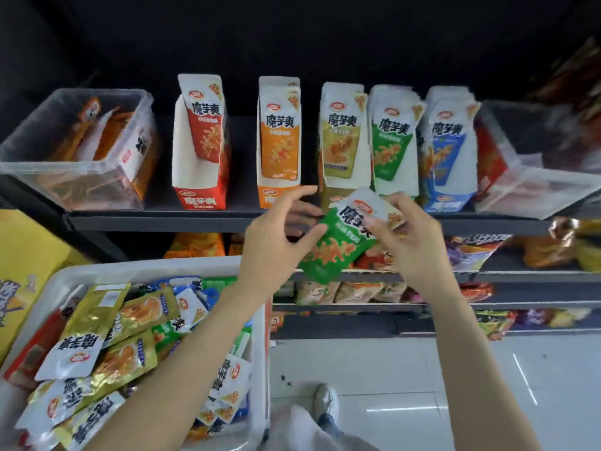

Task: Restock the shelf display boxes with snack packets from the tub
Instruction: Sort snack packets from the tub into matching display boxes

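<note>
Your right hand (413, 242) pinches the green packet (338, 236) below the green display box (392, 141); your left hand (276, 236) is spread, fingertips touching its edge; the tub (156, 268) sits lower left.

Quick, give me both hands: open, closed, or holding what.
Left hand: open, fingers spread, thumb tip near the green snack packet, not gripping it.
Right hand: holding the green snack packet, pinched at its white top.
</note>
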Motion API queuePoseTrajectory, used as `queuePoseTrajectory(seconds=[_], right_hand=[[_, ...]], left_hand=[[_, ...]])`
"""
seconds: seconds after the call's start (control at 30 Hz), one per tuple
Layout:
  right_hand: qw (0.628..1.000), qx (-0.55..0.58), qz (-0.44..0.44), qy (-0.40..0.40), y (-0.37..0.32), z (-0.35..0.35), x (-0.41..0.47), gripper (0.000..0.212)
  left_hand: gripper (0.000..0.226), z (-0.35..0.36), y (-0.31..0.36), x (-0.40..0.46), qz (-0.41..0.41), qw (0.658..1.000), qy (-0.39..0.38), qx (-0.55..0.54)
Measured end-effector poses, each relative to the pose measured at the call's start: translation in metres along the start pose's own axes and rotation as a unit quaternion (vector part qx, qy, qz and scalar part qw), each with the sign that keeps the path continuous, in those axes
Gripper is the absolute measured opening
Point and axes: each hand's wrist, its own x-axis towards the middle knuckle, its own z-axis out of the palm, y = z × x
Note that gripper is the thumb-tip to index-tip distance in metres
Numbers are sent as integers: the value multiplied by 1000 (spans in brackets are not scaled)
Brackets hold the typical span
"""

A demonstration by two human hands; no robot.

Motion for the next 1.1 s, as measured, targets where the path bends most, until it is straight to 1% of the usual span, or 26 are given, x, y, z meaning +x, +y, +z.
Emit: queuePoseTrajectory(seconds=[0.07,0.13,0.17,0.23,0.3,0.37,0.43,0.5,0.57,0.63,0.67,0.77,0.93,1.03,1.1], right_hand=[[994,11,-31,108,5,-35,13,11],[978,2,-72,196,8,-67,30,7],[971,-6,-85,222,9,-79,40,7],[964,-36,-100,243,14,-95,65,3],[959,-100,-106,244,19,-100,94,16],[955,-162,-117,219,24,-95,121,19],[946,-232,-132,185,25,-85,141,19],[940,-275,-143,144,26,-73,156,19],[942,-283,-147,102,32,-64,167,16],[942,-292,-145,83,42,-59,177,15],[942,-293,-142,82,46,-57,181,18],[941,-271,-160,121,53,-54,187,27],[931,-188,-215,229,54,-53,165,24],[924,-168,-232,252,52,-48,133,19],[936,-140,-220,237,47,-37,105,17]], left_hand=[[39,22,8,23,54,998,23,10],[29,43,7,45,116,988,29,95],[24,52,4,56,144,978,26,151],[21,70,-5,76,179,951,1,254],[25,85,-13,90,199,920,-36,335],[28,95,-18,98,204,901,-67,376],[26,101,-20,102,200,896,-78,388],[18,104,-22,103,198,899,-73,385],[11,106,-24,104,201,902,-63,378],[9,106,-24,103,205,903,-55,374],[9,105,-24,103,206,904,-55,371],[8,104,-22,104,204,905,-64,367],[8,103,-21,102,208,908,-62,358],[22,96,-21,95,211,921,-27,326],[23,85,-18,82,220,936,25,272]])
